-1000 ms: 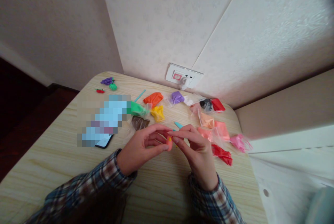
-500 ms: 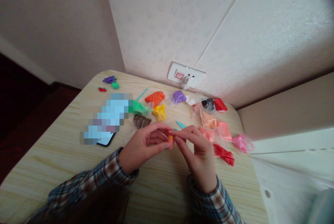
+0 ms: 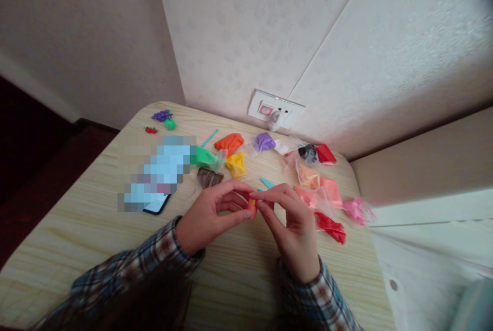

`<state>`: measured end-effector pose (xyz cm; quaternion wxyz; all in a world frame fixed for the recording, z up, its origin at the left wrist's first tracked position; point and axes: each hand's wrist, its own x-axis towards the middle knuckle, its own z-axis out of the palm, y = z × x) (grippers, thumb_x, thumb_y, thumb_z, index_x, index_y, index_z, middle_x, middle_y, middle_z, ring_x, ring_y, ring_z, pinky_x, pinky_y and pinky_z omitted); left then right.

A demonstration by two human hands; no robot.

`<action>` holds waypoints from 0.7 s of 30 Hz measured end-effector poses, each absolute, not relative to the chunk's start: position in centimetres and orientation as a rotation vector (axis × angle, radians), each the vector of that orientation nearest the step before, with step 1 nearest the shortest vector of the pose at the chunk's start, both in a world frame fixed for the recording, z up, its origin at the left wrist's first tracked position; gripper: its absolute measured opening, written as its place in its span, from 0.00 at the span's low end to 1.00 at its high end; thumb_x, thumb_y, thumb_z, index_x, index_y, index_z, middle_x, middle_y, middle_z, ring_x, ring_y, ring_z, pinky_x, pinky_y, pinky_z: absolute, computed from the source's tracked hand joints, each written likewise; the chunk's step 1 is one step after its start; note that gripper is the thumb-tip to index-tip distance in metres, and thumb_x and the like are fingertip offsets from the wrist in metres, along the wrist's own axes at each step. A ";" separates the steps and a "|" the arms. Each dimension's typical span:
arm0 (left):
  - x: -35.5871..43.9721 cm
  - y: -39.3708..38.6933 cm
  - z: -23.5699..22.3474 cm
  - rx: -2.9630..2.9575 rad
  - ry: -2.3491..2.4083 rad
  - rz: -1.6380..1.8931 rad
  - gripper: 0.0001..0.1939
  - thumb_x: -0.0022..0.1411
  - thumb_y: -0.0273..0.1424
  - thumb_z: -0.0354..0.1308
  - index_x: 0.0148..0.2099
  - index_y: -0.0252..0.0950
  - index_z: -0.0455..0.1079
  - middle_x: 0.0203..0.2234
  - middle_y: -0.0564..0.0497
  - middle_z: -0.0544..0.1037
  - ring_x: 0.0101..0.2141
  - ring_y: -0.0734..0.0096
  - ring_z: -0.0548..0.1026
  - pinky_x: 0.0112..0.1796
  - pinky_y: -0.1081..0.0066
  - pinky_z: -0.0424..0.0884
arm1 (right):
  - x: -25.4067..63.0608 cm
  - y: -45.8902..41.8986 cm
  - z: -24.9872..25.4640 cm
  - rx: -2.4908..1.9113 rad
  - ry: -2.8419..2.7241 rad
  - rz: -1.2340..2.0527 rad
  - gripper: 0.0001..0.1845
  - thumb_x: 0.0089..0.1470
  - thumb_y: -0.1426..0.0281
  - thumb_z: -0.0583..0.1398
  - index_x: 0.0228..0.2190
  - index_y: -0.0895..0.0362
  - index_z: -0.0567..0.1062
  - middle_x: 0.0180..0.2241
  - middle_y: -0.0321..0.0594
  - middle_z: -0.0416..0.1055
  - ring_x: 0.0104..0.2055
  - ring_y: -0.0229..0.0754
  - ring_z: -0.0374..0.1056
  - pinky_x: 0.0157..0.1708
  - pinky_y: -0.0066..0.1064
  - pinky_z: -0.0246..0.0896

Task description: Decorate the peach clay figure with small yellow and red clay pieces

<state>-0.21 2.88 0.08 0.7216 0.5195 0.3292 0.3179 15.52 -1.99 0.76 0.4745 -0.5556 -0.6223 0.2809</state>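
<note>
Over the middle of the wooden table (image 3: 88, 228), my left hand (image 3: 210, 215) and my right hand (image 3: 290, 228) meet fingertip to fingertip. Between them they pinch a small orange clay piece (image 3: 252, 208) with a yellow spot on it. Both hands are closed on it, thumbs and forefingers pressed together. A teal plastic tool (image 3: 266, 183) lies on the table just behind my right fingers.
Small bags of clay lie behind the hands: green (image 3: 206, 157), brown (image 3: 208, 177), yellow (image 3: 235, 165), orange (image 3: 229, 142), purple (image 3: 264, 141), red (image 3: 330, 227), pink (image 3: 356, 210). A phone (image 3: 156, 206) lies left. Clay grapes (image 3: 162, 115) sit at the far left corner. A wall socket (image 3: 275, 110) is behind.
The hands have shifted slightly and the fingers have closed more tightly around the orange piece, so less of it shows. The view has drifted a little.
</note>
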 end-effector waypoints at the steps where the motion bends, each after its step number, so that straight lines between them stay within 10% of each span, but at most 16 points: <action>1: -0.2 2.9 0.1 1.151 0.732 0.703 0.14 0.51 0.25 0.63 0.42 0.33 0.69 0.32 0.52 0.78 0.33 0.74 0.77 0.38 0.73 0.73 | 15.5 -1.9 0.7 -1.354 -1.505 0.710 0.08 0.54 0.73 0.59 0.36 0.52 0.77 0.28 0.35 0.68 0.31 0.36 0.63 0.32 0.29 0.60; 21: -0.3 2.9 0.2 1.293 0.749 0.709 0.12 0.52 0.28 0.63 0.41 0.32 0.71 0.33 0.50 0.77 0.33 0.71 0.76 0.39 0.69 0.73 | 15.9 -1.4 0.9 -1.292 -1.356 0.904 0.02 0.54 0.70 0.59 0.30 0.54 0.70 0.27 0.33 0.67 0.31 0.35 0.63 0.31 0.28 0.60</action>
